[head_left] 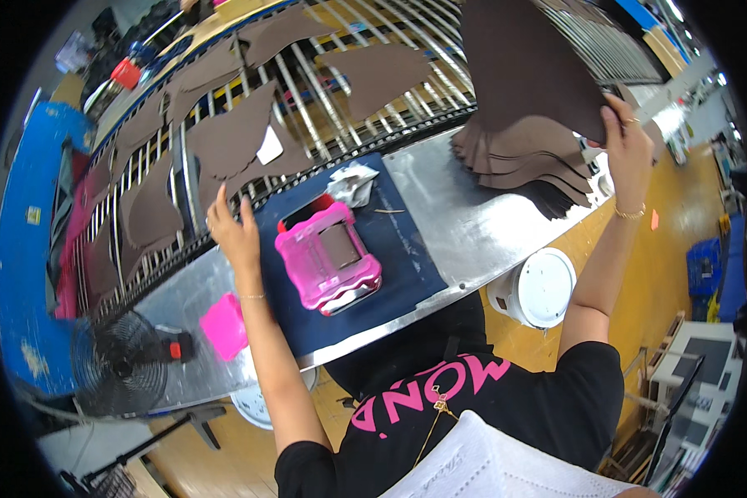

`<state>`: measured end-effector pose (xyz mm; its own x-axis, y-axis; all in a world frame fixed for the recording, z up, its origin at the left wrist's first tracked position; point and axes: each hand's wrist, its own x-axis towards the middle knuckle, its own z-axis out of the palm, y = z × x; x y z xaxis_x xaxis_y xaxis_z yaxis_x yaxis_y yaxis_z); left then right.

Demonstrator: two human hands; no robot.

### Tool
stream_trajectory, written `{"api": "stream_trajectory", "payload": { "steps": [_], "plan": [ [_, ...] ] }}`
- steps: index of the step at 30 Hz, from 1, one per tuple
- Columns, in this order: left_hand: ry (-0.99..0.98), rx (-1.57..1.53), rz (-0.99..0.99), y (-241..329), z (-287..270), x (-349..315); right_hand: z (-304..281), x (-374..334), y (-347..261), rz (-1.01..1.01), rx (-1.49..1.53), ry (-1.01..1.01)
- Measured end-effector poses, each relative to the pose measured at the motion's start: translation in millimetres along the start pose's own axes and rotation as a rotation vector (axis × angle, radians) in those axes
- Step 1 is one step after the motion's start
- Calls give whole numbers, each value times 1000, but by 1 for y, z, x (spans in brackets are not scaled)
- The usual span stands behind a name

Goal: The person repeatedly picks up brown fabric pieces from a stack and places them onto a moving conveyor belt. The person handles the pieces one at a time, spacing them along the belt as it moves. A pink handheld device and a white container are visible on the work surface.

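Observation:
My right hand (627,149) pinches the lower right edge of a large dark brown cut sheet panel (531,62), which is lifted at the back right. Below it lies a fanned stack of brown panels (523,158) on the metal table. My left hand (236,232) has its fingers apart and holds nothing; it hovers by the table's far edge, beside brown panels (232,133) on the roller conveyor. Between my hands, a pink frame with wavy edges (307,257) rests on a dark blue mat (407,266). A brown square (339,246) shows in its window.
Crumpled silvery material (353,183) lies on the mat behind the frame. A pink square (224,326) and a black fan (123,365) are at the left. A white bucket (546,286) stands below the table's near edge. The conveyor's metal rollers (303,100) run along the far side.

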<state>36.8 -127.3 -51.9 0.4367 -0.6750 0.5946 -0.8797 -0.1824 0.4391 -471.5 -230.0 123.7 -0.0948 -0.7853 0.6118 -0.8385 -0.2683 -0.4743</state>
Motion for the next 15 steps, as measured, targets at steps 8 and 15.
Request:
{"api": "stream_trajectory", "payload": {
  "steps": [8,15],
  "plan": [
    [-209,-1142,-102,98,-91,25,82,-70,-123,-50,1181,-95],
    [-33,-653,-384,48,-197,10,141,-114,-177,-247,1034,-514]
  ]
}}
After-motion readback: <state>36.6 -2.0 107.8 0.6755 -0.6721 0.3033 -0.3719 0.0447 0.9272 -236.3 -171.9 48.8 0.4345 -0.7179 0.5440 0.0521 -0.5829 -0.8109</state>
